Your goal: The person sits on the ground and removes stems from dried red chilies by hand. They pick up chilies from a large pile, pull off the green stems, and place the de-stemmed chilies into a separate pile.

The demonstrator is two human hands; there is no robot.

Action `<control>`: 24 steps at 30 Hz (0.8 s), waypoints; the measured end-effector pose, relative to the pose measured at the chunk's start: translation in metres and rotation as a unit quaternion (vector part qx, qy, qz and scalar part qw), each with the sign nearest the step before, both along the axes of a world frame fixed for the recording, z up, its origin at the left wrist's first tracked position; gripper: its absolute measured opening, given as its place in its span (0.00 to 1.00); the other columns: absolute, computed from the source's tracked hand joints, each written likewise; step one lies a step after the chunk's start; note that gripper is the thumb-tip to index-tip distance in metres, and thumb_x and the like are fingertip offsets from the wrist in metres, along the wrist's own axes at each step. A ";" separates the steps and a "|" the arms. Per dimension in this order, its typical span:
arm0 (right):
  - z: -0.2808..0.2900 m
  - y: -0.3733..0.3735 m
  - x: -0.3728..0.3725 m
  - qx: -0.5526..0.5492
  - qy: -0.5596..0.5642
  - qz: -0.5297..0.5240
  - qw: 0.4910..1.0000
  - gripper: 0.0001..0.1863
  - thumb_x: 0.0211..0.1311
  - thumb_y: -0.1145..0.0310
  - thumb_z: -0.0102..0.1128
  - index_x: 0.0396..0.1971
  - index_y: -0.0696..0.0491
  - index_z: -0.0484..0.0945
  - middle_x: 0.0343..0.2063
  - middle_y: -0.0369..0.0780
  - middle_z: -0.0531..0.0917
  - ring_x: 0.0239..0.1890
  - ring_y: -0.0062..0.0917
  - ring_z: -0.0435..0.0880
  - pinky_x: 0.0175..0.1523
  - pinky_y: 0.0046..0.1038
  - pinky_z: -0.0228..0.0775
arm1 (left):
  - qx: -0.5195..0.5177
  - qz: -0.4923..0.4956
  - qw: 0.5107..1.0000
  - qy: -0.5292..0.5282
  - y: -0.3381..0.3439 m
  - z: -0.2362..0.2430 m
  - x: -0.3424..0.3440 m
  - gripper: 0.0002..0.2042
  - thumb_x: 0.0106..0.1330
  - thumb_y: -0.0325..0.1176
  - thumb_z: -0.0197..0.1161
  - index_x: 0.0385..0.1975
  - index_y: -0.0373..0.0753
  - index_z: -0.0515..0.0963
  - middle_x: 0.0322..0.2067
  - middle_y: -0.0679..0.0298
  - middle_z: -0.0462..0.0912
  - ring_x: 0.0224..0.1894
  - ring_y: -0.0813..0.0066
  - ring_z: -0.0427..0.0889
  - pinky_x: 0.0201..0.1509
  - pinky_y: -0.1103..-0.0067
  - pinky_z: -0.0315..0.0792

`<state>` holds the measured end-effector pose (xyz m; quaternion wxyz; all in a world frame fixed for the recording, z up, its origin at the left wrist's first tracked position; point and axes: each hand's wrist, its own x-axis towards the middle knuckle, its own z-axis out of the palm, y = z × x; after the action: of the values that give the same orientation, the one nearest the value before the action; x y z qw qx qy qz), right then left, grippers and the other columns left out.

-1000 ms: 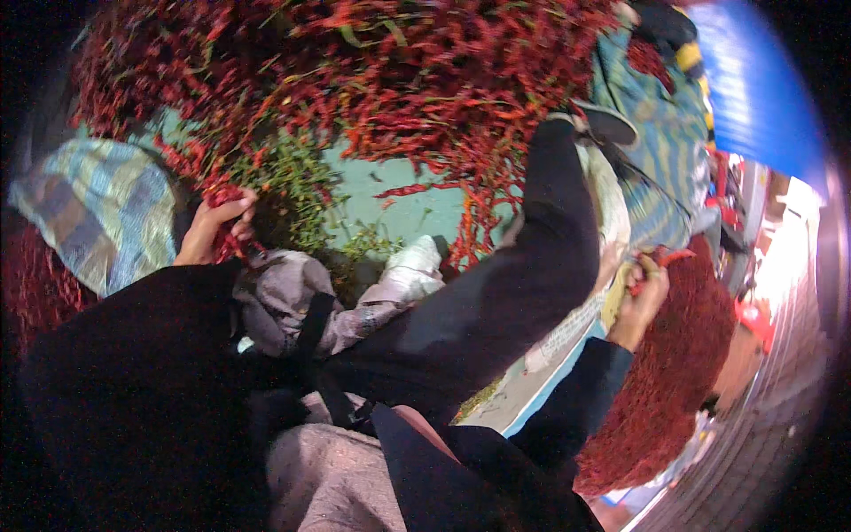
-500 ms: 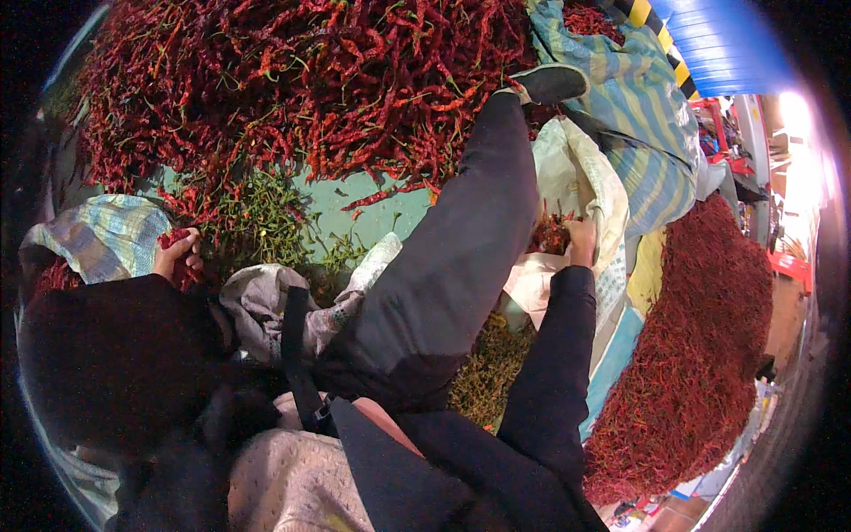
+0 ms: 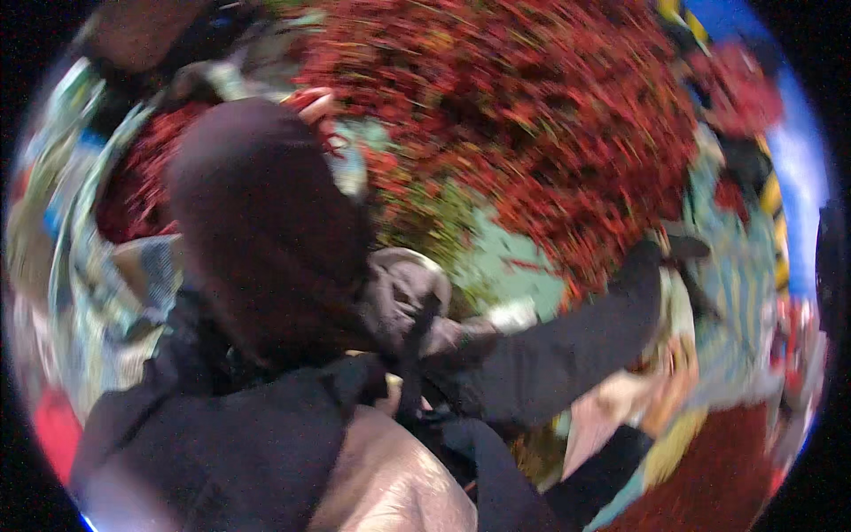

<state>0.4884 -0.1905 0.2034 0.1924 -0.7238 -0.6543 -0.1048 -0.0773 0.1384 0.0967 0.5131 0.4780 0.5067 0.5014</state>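
Motion blurs the whole view. At the upper left, my left hand [image 3: 316, 107] shows past a large dark clothed shape, its fingers closed on some red chili peppers [image 3: 334, 144]. To the left of that shape lies an open sack [image 3: 135, 244] with red chilies [image 3: 152, 168] in it. Beyond my outstretched leg, my right hand [image 3: 675, 383] is open, its fingers apart, at the mouth of a pale sack [image 3: 612, 403]. What lies inside that sack is hidden. A big heap of red chilies with stems [image 3: 496, 97] spreads ahead of me.
Green stems [image 3: 425, 217] lie on the pale green sheet [image 3: 510, 248] by the heap. A crumpled grey bag [image 3: 403, 288] sits between my legs. Striped sacking [image 3: 736, 284] stands at the right, above a dark red chili pile [image 3: 714, 483]. Yellow-black edging [image 3: 773, 191] runs at far right.
The view has swung left, so the scene has shifted rightward and the left chili sack shows more. My right hand has come out of the pale sack, and its fingers have opened.
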 end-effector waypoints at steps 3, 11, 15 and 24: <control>-0.009 0.027 -0.015 0.074 0.458 -0.141 0.874 0.14 0.55 0.72 0.49 0.42 0.60 0.72 0.40 0.43 0.75 0.42 0.28 0.75 0.45 0.23 0.67 | 0.061 0.026 0.988 0.142 -0.004 0.053 -0.085 0.09 0.56 0.33 0.61 0.33 0.37 0.74 0.20 0.69 0.74 0.23 0.84 0.70 0.25 0.85 0.65; 0.037 0.063 -0.066 0.063 0.446 -0.188 0.873 0.17 0.56 0.69 0.47 0.42 0.64 0.73 0.39 0.51 0.75 0.41 0.38 0.75 0.45 0.33 0.70 | -0.096 -0.008 0.834 0.543 -0.047 0.080 -0.294 0.39 0.36 0.45 0.71 0.48 0.31 0.65 0.46 0.48 0.69 0.52 0.60 0.66 0.53 0.73 0.61; 0.036 0.065 -0.047 0.025 0.221 0.054 0.973 0.22 0.61 0.57 0.42 0.38 0.62 0.74 0.43 0.48 0.74 0.43 0.37 0.76 0.45 0.32 0.73 | 0.019 0.016 0.765 0.643 -0.062 0.089 -0.318 0.29 0.35 0.37 0.70 0.40 0.34 0.70 0.35 0.52 0.73 0.42 0.58 0.72 0.43 0.70 0.67; 0.055 0.166 -0.063 -0.014 0.507 -0.011 0.862 0.16 0.56 0.73 0.51 0.46 0.60 0.71 0.40 0.40 0.78 0.38 0.20 0.77 0.43 0.17 0.66 | -0.133 -0.417 0.605 0.665 -0.067 0.093 -0.248 0.19 0.45 0.31 0.64 0.41 0.43 0.76 0.40 0.61 0.78 0.39 0.67 0.77 0.42 0.72 0.71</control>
<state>0.4256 -0.0245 0.2587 0.4861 -0.6871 -0.4595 0.2836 -0.3251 0.0715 0.1895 0.2463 0.7657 0.5153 -0.2957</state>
